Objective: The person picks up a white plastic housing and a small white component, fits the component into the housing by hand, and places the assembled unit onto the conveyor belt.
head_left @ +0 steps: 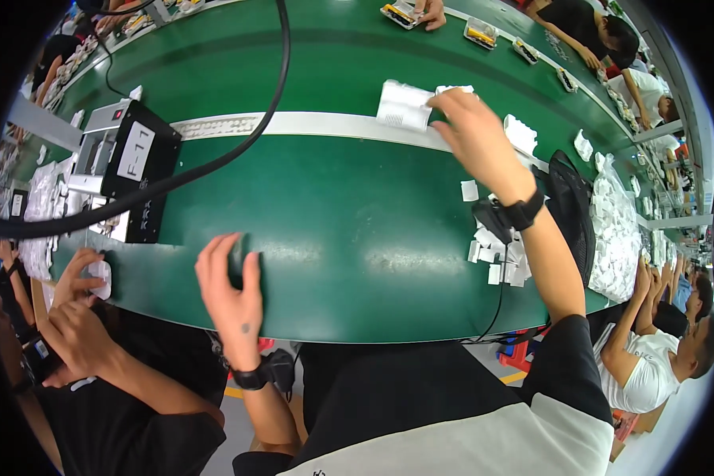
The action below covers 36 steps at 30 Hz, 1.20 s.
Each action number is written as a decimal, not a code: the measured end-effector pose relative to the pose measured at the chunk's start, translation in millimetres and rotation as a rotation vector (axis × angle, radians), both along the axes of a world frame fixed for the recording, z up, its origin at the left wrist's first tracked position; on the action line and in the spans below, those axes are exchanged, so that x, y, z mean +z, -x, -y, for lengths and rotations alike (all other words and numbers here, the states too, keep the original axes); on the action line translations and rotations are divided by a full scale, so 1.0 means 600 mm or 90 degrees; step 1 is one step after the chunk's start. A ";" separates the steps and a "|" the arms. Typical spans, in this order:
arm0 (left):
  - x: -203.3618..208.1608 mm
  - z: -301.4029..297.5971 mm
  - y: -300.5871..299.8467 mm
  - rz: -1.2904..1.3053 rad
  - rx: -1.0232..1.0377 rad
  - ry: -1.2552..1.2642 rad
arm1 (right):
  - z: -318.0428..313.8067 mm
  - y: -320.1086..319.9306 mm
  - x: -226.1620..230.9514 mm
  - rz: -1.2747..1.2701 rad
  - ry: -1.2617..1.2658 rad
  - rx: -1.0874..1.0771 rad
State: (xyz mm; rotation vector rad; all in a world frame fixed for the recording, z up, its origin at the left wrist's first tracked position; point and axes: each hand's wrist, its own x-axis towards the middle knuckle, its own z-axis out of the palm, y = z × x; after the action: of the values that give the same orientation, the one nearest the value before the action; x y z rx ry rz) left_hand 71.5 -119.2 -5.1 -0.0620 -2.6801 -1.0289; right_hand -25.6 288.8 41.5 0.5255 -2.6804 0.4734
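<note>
My left hand [232, 292] hovers over the near edge of the green table [317, 238], holding nothing. Its thumb and fingers are spread. My right hand [480, 135] reaches to the pale rail across the table. Its thumb and forefinger are apart, with the fingertips at the right edge of a folded white paper sheet [404, 105] that bears faint print. Behind those fingers another white piece [456, 89] is partly hidden. Small white paper pieces [509, 258] lie in a loose heap below my right forearm. A black band sits on each wrist.
A black and silver machine [139, 170] stands at the left, and a thick black cable [238, 147] arches across the view. At right are a black mesh bag [571, 206] and a bag of white pieces [613, 234]. A co-worker's hands [79, 317] are close at left. Trays [481, 33] line the far side.
</note>
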 end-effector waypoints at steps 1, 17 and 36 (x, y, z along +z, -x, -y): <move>-0.001 0.018 0.000 -0.031 -0.002 0.055 | -0.021 -0.003 0.007 -0.020 0.014 -0.030; -0.003 0.055 0.008 -0.035 0.083 0.192 | 0.054 -0.107 0.007 0.311 0.007 0.093; -0.007 0.057 0.010 -0.026 0.102 0.169 | 0.041 -0.091 0.038 0.370 -0.006 0.046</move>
State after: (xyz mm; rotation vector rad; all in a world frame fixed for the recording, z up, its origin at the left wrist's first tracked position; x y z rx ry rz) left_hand 65.6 -153.5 -9.3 0.0787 -2.7145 -0.6151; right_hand 28.7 264.4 64.5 0.5552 -3.2211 0.7280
